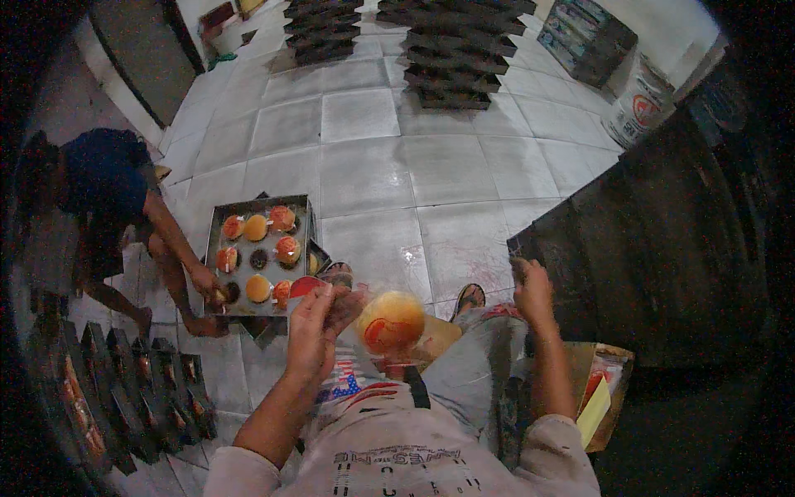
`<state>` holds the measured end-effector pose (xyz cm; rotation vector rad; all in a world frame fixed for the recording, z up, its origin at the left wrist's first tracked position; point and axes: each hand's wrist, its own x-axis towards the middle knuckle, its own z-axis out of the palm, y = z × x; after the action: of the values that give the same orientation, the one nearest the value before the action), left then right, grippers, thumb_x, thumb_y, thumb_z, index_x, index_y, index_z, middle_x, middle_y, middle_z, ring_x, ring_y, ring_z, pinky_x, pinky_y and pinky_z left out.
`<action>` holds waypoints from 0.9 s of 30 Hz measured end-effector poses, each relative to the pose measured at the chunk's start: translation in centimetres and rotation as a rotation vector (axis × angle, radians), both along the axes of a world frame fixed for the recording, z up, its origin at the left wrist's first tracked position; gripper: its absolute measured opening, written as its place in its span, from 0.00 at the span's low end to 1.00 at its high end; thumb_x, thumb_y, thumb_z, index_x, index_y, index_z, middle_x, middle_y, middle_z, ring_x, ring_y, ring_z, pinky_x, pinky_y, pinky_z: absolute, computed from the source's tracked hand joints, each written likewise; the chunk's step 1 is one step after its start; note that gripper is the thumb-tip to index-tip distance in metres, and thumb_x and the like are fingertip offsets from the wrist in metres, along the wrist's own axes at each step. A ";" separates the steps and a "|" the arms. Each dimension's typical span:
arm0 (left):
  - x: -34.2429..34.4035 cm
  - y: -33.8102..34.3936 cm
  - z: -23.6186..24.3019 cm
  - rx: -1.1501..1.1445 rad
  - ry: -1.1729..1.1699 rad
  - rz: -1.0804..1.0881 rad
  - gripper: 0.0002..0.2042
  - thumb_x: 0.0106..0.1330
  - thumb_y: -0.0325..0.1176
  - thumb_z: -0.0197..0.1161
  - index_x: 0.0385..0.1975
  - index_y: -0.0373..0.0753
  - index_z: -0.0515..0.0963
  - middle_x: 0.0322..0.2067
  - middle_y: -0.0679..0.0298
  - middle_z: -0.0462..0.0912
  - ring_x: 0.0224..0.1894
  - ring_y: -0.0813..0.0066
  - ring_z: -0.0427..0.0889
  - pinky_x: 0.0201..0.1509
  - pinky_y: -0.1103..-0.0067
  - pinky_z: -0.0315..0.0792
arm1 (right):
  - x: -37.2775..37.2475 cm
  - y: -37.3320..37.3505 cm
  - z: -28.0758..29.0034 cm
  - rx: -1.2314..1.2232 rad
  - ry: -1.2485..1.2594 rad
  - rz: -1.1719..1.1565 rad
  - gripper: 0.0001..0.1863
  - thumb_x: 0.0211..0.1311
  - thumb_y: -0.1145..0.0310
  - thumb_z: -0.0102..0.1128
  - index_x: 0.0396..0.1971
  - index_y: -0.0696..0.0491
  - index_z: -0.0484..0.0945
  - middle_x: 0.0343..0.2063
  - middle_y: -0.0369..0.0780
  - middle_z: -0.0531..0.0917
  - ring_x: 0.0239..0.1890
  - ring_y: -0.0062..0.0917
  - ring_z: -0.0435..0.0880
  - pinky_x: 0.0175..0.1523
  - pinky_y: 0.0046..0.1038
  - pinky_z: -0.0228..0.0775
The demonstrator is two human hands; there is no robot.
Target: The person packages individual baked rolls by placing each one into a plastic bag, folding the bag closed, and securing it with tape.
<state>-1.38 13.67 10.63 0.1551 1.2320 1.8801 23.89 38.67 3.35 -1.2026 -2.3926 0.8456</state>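
A round golden bun (392, 321) with a red mark sits above my lap, apparently inside a clear plastic bag. Beside it, my left hand (313, 325) is closed, its fingers pinching what looks like thin clear plastic with a red patch; blur hides the details. My right hand (534, 290) is raised off to the right by the dark cabinet, its fingers curled together. Whatever it may hold is too small to make out. On the floor to the left, a metal tray (310, 217) carries several orange and yellow buns, some in clear wrapping.
Another person's hand (207, 283) reaches into the tray from the left. Stacked dark trays (455, 62) stand at the back, and more (149, 389) lie at lower left. A cardboard box (613, 398) is by my right leg, below the dark cabinet (638, 257). A white bucket (638, 112) stands far right.
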 end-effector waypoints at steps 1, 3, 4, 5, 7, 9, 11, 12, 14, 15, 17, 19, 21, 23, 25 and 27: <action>0.1 -0.3 -0.4 0.056 -0.077 0.073 0.11 0.67 0.35 0.51 0.35 0.34 0.74 0.35 0.58 0.80 0.39 0.69 0.81 0.49 0.75 0.73 | -1.3 -1.0 0.2 0.044 0.309 -0.010 0.14 0.56 0.68 0.56 0.43 0.55 0.77 0.34 0.39 0.80 0.31 0.24 0.80 0.36 0.26 0.71; 0.7 -1.2 -1.0 0.049 -0.032 0.121 0.10 0.67 0.35 0.52 0.35 0.35 0.75 0.35 0.59 0.80 0.39 0.70 0.80 0.50 0.74 0.72 | -7.2 -6.1 6.3 -0.555 0.354 0.127 0.15 0.55 0.70 0.58 0.43 0.56 0.77 0.36 0.39 0.79 0.38 0.22 0.78 0.45 0.24 0.68; 0.7 -1.2 -0.9 0.052 -0.003 0.134 0.10 0.66 0.36 0.52 0.34 0.35 0.75 0.35 0.60 0.80 0.40 0.70 0.80 0.50 0.74 0.72 | -9.1 -7.6 7.0 -0.610 0.392 0.279 0.13 0.55 0.72 0.59 0.41 0.58 0.78 0.36 0.38 0.79 0.39 0.20 0.76 0.47 0.22 0.66; 0.6 -1.5 -0.9 0.066 0.008 0.131 0.09 0.66 0.35 0.52 0.35 0.35 0.75 0.36 0.60 0.80 0.41 0.71 0.80 0.51 0.74 0.72 | -11.2 -9.1 8.0 -0.539 0.388 0.355 0.12 0.54 0.72 0.60 0.38 0.58 0.79 0.34 0.37 0.79 0.39 0.19 0.76 0.47 0.21 0.65; 0.4 -2.4 -0.9 0.087 0.033 0.131 0.09 0.66 0.34 0.52 0.35 0.35 0.75 0.37 0.60 0.80 0.43 0.72 0.78 0.52 0.74 0.71 | -14.8 -10.5 8.3 -0.535 0.455 0.381 0.09 0.54 0.71 0.60 0.34 0.59 0.80 0.32 0.35 0.78 0.37 0.18 0.75 0.46 0.21 0.65; -1.1 -2.7 0.1 0.064 0.112 0.320 0.07 0.65 0.32 0.53 0.34 0.35 0.75 0.35 0.61 0.80 0.41 0.72 0.78 0.51 0.76 0.70 | -18.1 -10.9 7.3 -0.672 0.583 0.286 0.07 0.54 0.71 0.61 0.30 0.58 0.80 0.31 0.35 0.78 0.36 0.18 0.74 0.46 0.21 0.64; -2.4 -4.8 -0.1 -0.095 0.390 0.403 0.06 0.64 0.29 0.54 0.33 0.34 0.76 0.32 0.62 0.79 0.39 0.73 0.77 0.49 0.77 0.69 | -20.0 -12.1 6.7 -0.694 0.650 0.227 0.07 0.54 0.70 0.61 0.26 0.58 0.79 0.28 0.35 0.78 0.36 0.18 0.74 0.45 0.22 0.64; -3.1 -7.0 -1.2 -0.247 0.620 0.372 0.05 0.63 0.28 0.54 0.32 0.34 0.76 0.31 0.62 0.79 0.38 0.74 0.76 0.48 0.78 0.68 | -20.2 -12.8 5.7 -0.650 0.586 0.254 0.07 0.54 0.70 0.61 0.26 0.58 0.79 0.28 0.35 0.78 0.36 0.18 0.74 0.45 0.22 0.64; -3.4 -10.9 -4.2 -0.554 0.963 0.216 0.04 0.59 0.26 0.58 0.31 0.34 0.77 0.25 0.63 0.77 0.31 0.75 0.74 0.42 0.79 0.67 | -19.8 -13.9 2.7 -0.518 0.446 0.332 0.10 0.54 0.64 0.61 0.27 0.57 0.79 0.23 0.38 0.78 0.30 0.23 0.76 0.40 0.25 0.67; -2.3 -12.4 -6.0 -0.634 0.933 0.162 0.04 0.58 0.27 0.59 0.30 0.34 0.76 0.24 0.63 0.77 0.29 0.76 0.74 0.38 0.79 0.68 | -18.8 -14.3 0.3 -0.561 0.267 0.370 0.11 0.55 0.63 0.60 0.26 0.57 0.79 0.21 0.38 0.78 0.28 0.24 0.76 0.38 0.25 0.68; -0.3 -14.4 -7.5 -0.711 0.735 0.107 0.04 0.58 0.27 0.60 0.28 0.34 0.75 0.22 0.64 0.77 0.25 0.79 0.73 0.33 0.81 0.68 | -17.2 -15.3 -0.8 -0.768 -0.047 0.412 0.14 0.56 0.59 0.59 0.26 0.56 0.78 0.19 0.37 0.78 0.24 0.25 0.76 0.33 0.27 0.68; 1.6 -14.4 -8.2 -0.668 0.401 0.081 0.05 0.58 0.28 0.61 0.27 0.34 0.74 0.21 0.65 0.76 0.22 0.81 0.72 0.29 0.81 0.68 | -14.9 -16.4 -2.3 -1.104 -0.124 0.326 0.15 0.56 0.57 0.59 0.29 0.57 0.77 0.19 0.38 0.78 0.22 0.24 0.75 0.29 0.28 0.69; 1.9 -13.0 -9.0 -0.650 0.512 0.099 0.05 0.59 0.28 0.60 0.26 0.35 0.73 0.19 0.67 0.75 0.21 0.82 0.72 0.27 0.82 0.68 | -13.6 -17.2 -6.0 -1.446 0.024 0.146 0.16 0.56 0.58 0.58 0.32 0.57 0.77 0.22 0.39 0.78 0.21 0.23 0.75 0.28 0.28 0.69; 1.9 -12.4 -9.0 -0.608 0.478 0.116 0.05 0.59 0.28 0.60 0.26 0.36 0.71 0.19 0.68 0.74 0.21 0.83 0.72 0.26 0.82 0.68 | -13.1 -18.0 -6.4 -1.480 0.080 -0.029 0.16 0.56 0.59 0.58 0.35 0.58 0.75 0.28 0.39 0.79 0.31 0.23 0.77 0.36 0.25 0.69; 0.8 -12.0 -6.9 -0.516 0.306 0.125 0.05 0.58 0.27 0.60 0.27 0.36 0.71 0.20 0.68 0.74 0.23 0.83 0.73 0.27 0.82 0.69 | -13.9 -18.1 -2.3 -1.340 0.147 0.003 0.17 0.56 0.61 0.58 0.39 0.59 0.74 0.33 0.40 0.79 0.36 0.23 0.78 0.42 0.24 0.69; -1.3 -12.5 -4.9 -0.406 0.110 0.295 0.05 0.58 0.26 0.59 0.29 0.36 0.70 0.23 0.67 0.75 0.25 0.83 0.73 0.29 0.83 0.69 | -16.2 -17.3 4.0 -1.045 0.206 0.245 0.19 0.57 0.63 0.58 0.44 0.59 0.71 0.38 0.41 0.78 0.39 0.24 0.77 0.44 0.23 0.69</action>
<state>-2.69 1.13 5.70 -0.1523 1.7633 1.8369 7.68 21.38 7.31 -1.0069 -1.9200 2.3292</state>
